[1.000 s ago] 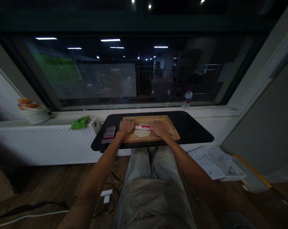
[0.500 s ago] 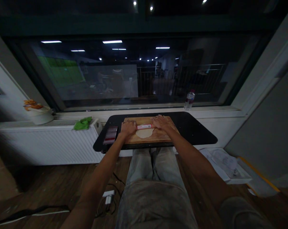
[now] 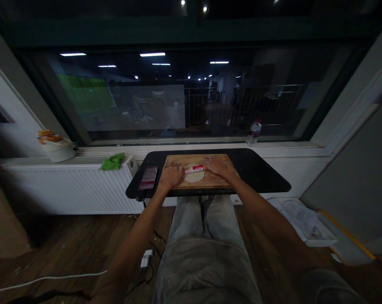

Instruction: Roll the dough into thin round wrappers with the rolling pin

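Fingers (image 3: 175, 165) of the left hand (image 3: 171, 175) bend over one end of a red-and-white roller (image 3: 195, 169), while those of the right hand (image 3: 220, 166) stretch over its other end; how tightly either set closes, I cannot tell. Both arms reach forward, backs of the hands up. That single roller lies across one flat round of dough (image 3: 193, 177), on one wooden board (image 3: 214, 182) upon the black counter (image 3: 262, 175). One phone (image 3: 149, 177) lies left of the board.

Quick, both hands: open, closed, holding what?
Left hand: on the roller's left end; gripping or only pressing, can't tell.
Right hand: on its right end; open or closed, can't tell.
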The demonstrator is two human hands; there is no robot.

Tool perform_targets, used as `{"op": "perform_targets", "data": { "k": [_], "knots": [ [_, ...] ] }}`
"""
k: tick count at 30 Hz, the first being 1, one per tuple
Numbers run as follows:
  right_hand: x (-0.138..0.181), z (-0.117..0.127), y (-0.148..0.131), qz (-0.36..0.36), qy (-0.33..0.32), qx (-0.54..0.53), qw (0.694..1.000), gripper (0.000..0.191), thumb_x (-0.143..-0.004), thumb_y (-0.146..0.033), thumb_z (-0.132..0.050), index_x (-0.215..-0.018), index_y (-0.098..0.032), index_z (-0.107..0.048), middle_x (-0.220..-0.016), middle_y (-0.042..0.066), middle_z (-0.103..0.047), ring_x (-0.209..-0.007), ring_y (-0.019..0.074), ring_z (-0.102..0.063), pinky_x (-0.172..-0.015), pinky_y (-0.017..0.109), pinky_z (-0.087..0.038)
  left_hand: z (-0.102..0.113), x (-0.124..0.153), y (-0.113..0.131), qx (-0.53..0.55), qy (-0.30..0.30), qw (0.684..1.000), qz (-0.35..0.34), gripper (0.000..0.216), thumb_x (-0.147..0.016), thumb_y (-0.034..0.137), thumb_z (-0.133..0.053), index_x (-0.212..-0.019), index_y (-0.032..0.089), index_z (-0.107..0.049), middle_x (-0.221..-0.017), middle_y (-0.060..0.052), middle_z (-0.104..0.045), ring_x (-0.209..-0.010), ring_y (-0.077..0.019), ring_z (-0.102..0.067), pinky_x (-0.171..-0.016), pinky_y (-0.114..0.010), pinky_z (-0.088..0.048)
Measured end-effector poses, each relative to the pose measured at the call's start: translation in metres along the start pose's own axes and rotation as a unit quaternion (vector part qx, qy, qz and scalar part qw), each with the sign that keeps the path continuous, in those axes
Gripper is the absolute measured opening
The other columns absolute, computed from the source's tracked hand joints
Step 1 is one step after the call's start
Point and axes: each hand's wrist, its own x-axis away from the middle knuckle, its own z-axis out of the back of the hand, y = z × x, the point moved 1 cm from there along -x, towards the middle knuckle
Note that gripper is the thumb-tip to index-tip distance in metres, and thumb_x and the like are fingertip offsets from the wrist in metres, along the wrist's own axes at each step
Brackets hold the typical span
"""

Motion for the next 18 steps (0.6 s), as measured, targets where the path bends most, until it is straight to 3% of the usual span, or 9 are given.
{"op": "perform_targets", "data": {
  "k": [10, 18],
  "knots": [
    [0.033, 0.012, -0.023, -0.045, 0.013, -0.031, 0.998, 0.046, -0.112, -0.014, -0.044, -0.142, -0.011, -0.079, -0.148, 0.018, -0.077, -0.143, 0.0328, -0.070, -0.127, 0.043, -0.048, 0.001, 0.017, -0.003, -0.007, -0.022, 0.999, -0.041, 0.048, -0.115, 0.021, -0.039, -0.153, 0.012, -0.067, -0.157, -0.022, -0.069, -0.156, -0.0358, -0.058, -0.123, -0.050, -0.053],
    [0.061, 0.012, -0.031, -0.061, 0.042, -0.042, 0.996, 0.052, -0.118, -0.020, -0.034, -0.153, -0.009, -0.071, -0.158, 0.018, -0.070, -0.149, 0.0286, -0.066, -0.128, 0.039, -0.045, 0.008, 0.039, 0.006, 0.076, 0.041, 0.996, 0.007, 0.049, -0.118, 0.027, -0.033, -0.151, 0.020, -0.069, -0.155, -0.012, -0.073, -0.153, -0.0273, -0.061, -0.128, -0.044, -0.050]
  ]
}}
